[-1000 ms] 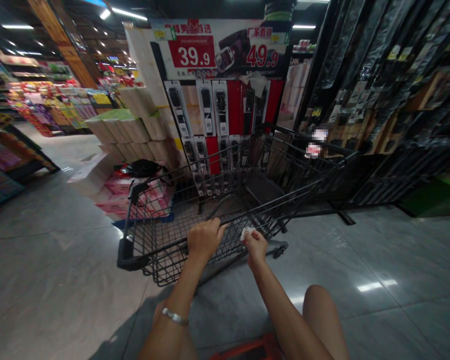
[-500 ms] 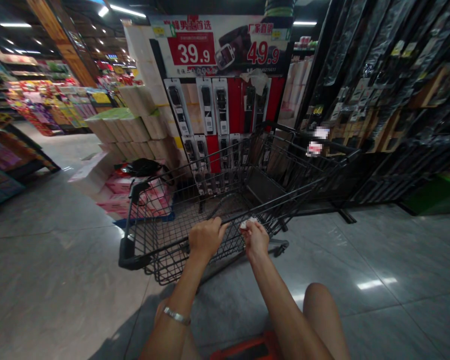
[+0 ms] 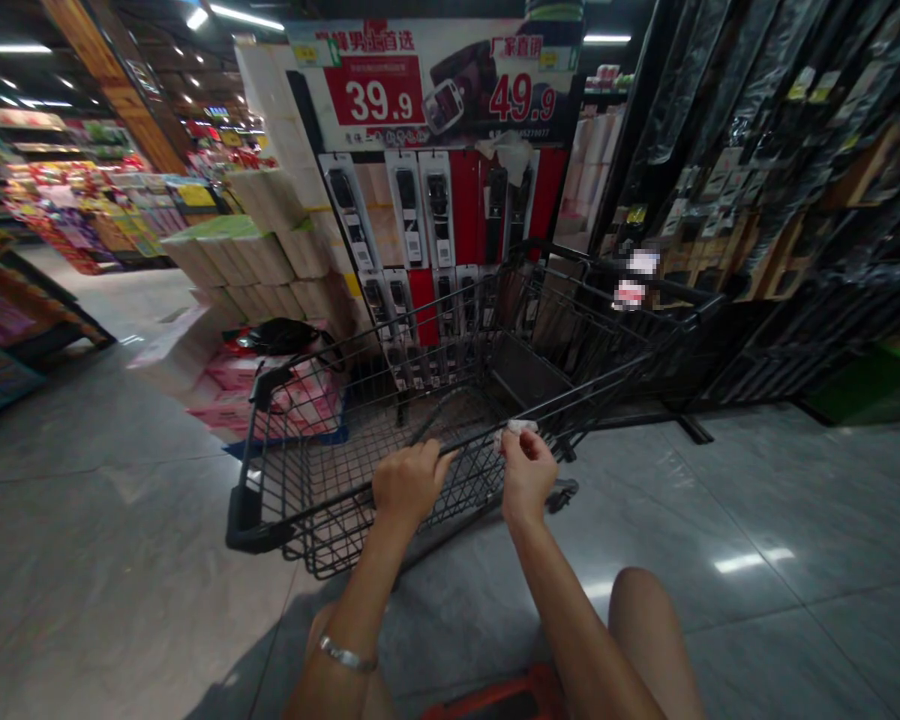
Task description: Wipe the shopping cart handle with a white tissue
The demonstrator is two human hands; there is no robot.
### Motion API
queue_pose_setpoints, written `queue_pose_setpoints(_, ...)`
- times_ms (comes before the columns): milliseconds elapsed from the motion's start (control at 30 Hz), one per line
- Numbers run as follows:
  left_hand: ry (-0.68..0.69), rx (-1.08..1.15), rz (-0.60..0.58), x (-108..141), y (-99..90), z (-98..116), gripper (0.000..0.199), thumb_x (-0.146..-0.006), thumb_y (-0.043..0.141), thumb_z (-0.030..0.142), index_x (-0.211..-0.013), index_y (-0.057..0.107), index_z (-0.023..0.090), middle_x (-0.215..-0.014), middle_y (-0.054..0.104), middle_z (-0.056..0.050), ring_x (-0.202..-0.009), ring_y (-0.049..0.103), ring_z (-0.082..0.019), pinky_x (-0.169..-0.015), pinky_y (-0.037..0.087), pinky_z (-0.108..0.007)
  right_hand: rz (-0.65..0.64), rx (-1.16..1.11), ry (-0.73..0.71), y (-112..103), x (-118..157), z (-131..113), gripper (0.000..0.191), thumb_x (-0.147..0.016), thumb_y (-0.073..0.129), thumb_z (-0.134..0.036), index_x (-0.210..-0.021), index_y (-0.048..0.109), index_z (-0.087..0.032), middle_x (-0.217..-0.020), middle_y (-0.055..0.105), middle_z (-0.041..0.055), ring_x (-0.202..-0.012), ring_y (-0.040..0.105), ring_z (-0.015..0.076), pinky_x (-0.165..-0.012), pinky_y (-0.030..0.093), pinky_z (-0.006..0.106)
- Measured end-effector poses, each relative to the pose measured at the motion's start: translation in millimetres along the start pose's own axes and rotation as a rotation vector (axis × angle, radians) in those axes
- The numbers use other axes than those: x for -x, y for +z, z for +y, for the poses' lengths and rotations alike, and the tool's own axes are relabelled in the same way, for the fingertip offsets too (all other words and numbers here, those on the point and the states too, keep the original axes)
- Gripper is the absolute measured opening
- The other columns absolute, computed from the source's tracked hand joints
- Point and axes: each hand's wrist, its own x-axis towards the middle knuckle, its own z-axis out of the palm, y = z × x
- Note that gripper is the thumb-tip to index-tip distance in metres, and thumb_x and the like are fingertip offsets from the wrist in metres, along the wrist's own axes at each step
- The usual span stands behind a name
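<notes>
A black wire shopping cart (image 3: 330, 500) stands in front of me, side-on, its basket bare mesh where I can see in. My left hand (image 3: 409, 485) is wrapped round the cart's near top rail. Farther right along that same rail, my right hand (image 3: 529, 478) pinches a crumpled white cloth or tissue (image 3: 521, 427) and presses it against the wire. Whether it is fabric or paper I cannot tell. A silvery bracelet (image 3: 347, 655) circles my left wrist.
Behind the cart rises a display rack of packaged belts (image 3: 435, 210). Pink cartons (image 3: 300, 400) carry a black bag (image 3: 281, 337) at the left. More hanging goods (image 3: 720, 200) fill the right side. Something orange (image 3: 495, 698) lies below me between my legs.
My right hand has slid a little to the right along the rail with the white wipe. The left hand keeps its grip. The view has shifted slightly.
</notes>
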Motion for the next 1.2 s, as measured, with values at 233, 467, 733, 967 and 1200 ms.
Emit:
queue_pose_setpoints(233,0.012,-0.024,0.014,0.6,-0.8,0.4,0.042,-0.090,0.034,0.047,-0.079,0.064,0.020,-0.070,0.067,-0.006,-0.072,0.063,-0.020,-0.060,0.034,-0.029,0.031,0.183,-0.049,-4.8,-2.2,15.5,0.029,-0.061,0.066,-0.035,-0.078,0.064,-0.012,-0.067,0.062,0.0023,-0.061,0.055,0.0133,-0.060,0.044,0.025)
queue_pose_setpoints(467,0.014,-0.038,0.038,1.4,1.4,-0.4,0.044,-0.090,0.032,0.048,-0.077,0.064,0.020,-0.068,0.065,-0.007,-0.070,0.062,-0.021,-0.059,0.033,-0.029,0.056,0.169,-0.060,-3.0,1.9,17.3,0.026,-0.060,0.066,-0.035,-0.074,0.061,-0.013,-0.063,0.059,0.0003,-0.057,0.051,0.0117,-0.058,0.042,0.025)
queue_pose_setpoints(733,0.015,-0.035,0.069,2.5,6.2,-2.3,0.042,-0.090,0.035,0.048,-0.075,0.063,0.021,-0.065,0.064,-0.005,-0.067,0.061,-0.020,-0.057,0.032,-0.029,0.094,0.068,-0.037,0.6,8.3,22.8,0.023,-0.059,0.065,-0.033,-0.070,0.057,-0.016,-0.061,0.058,-0.0015,-0.056,0.053,0.0113,-0.056,0.043,0.024)
queue_pose_setpoints(967,0.004,-0.022,0.071,3.0,4.4,-0.4,0.042,-0.090,0.035,0.048,-0.073,0.062,0.021,-0.066,0.065,-0.005,-0.067,0.061,-0.019,-0.058,0.031,-0.029,0.047,0.116,0.067,-7.8,25.9,67.0,0.020,-0.059,0.064,-0.032,-0.067,0.060,-0.015,-0.059,0.060,0.0002,-0.056,0.054,0.0133,-0.056,0.045,0.026)
queue_pose_setpoints(1200,-0.016,0.001,0.060,2.7,3.2,0.5,0.045,-0.090,0.033,0.049,-0.073,0.062,0.021,-0.065,0.064,-0.006,-0.066,0.059,-0.019,-0.058,0.031,-0.028,-0.008,0.184,0.074,-12.3,29.2,87.7,0.017,-0.057,0.065,-0.030,-0.065,0.062,-0.015,-0.061,0.063,0.0011,-0.060,0.056,0.0141,-0.060,0.045,0.026)
